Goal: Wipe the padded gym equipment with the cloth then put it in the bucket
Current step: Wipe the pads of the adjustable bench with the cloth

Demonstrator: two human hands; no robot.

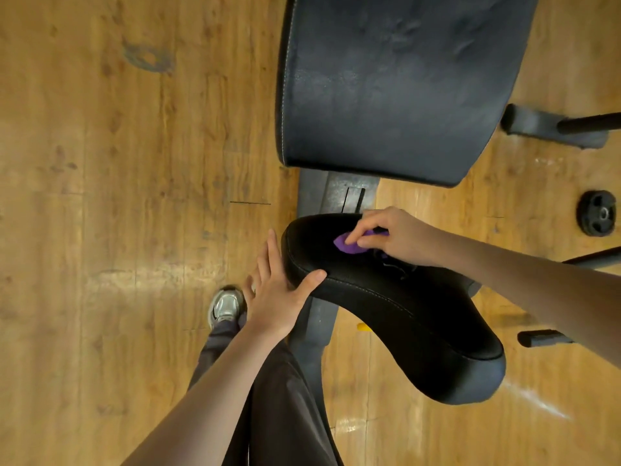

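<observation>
I brace the seat pad (386, 297) edge with my flat left hand (279, 290); my right hand (393, 233), gripping the purple cloth (346, 245), should press evenly.

Two black padded cushions are counted on the gym bench: one large back pad (400, 82) and one smaller seat pad (396, 307). One purple cloth (346, 245) is seen, and two hands are counted, the left hand (279, 297) and the right hand (393, 235). One weight plate (597, 212) and one shoe (225, 306) are found on the floor.
</observation>
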